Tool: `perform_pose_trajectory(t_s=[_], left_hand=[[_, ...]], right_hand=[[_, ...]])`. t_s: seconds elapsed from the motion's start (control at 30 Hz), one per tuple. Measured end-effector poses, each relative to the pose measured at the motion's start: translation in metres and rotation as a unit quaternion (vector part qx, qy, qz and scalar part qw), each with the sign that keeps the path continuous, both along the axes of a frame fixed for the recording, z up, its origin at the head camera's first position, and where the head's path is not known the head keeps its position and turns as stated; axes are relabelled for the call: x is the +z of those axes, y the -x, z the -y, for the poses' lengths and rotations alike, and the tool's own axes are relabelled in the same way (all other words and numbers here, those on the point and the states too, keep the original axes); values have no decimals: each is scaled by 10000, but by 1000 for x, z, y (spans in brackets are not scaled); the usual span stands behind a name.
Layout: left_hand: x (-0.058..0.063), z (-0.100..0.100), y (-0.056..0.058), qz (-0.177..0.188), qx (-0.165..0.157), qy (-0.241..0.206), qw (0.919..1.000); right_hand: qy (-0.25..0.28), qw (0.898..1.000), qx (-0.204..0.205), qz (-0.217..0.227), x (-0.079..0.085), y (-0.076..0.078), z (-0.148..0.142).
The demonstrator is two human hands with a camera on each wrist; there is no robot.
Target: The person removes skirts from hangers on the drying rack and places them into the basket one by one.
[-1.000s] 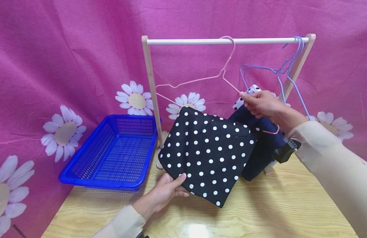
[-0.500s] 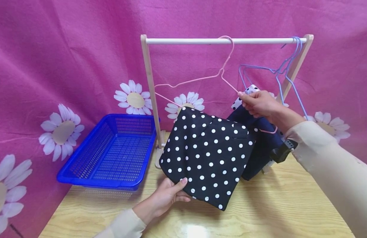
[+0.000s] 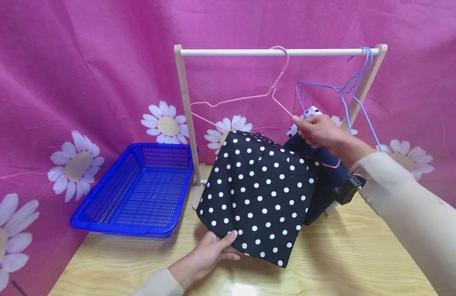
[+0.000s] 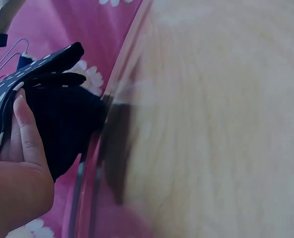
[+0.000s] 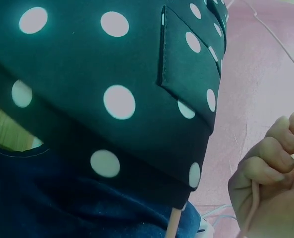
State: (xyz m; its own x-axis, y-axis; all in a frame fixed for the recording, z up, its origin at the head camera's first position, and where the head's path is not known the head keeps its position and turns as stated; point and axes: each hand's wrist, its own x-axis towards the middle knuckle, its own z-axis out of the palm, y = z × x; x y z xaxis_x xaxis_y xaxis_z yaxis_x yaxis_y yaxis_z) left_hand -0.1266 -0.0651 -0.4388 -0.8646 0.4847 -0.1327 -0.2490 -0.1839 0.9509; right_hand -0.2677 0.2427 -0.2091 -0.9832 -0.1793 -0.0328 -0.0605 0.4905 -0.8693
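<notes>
A pink wire hanger hangs by its hook on the white rail. My right hand grips its sloping right arm; the right wrist view shows fingers curled round the pink wire. A black garment with white polka dots is draped over the hanger's lower bar, tilted, its lower right corner hanging lowest. At its lower left edge, my left hand pinches the cloth, thumb in front and fingers behind. A slit like a pocket opening shows on the garment. The hanger's bar is mostly hidden under the cloth.
Blue wire hangers hang at the rail's right end, with dark navy cloth and white dotted cloth below. A blue plastic basket stands left of the wooden rack. Everything stands before a pink flowered curtain.
My left hand has moved slightly down and right, drawing the dotted garment's lower edge with it. The garment's top now folds visibly over the bar. My right hand keeps its grip on the hanger.
</notes>
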Motion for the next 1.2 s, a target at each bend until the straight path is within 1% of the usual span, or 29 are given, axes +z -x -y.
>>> perform_pose_trajectory(t_s=[0.13, 0.23, 0.4, 0.63, 0.83, 1.0, 1.2], left_hand=[[1, 10, 3, -166, 40, -87, 9998], [1, 18, 5, -170, -1, -105, 9998], [2, 26, 5, -186, 13, -111, 9998], [4, 37, 6, -326, -170, -154, 9992], [3, 42, 6, -456, -200, -104, 9987], [2, 46, 5, -461, -239, -28, 9986], [2, 51, 5, -389, -243, 75, 9989]], right_hand=[[-98, 9999, -66, 22, 1, 1, 0], [-210, 9997, -127, 30, 1, 2, 0], [-165, 9998, -79, 102, 1, 2, 0], [-162, 9997, -88, 129, 2, 2, -1], [-259, 9995, -96, 132, 3, 2, -4], [-370, 9990, -158, 172, 4, 3, -5], [-455, 9987, -201, 95, 7, 2, -6]])
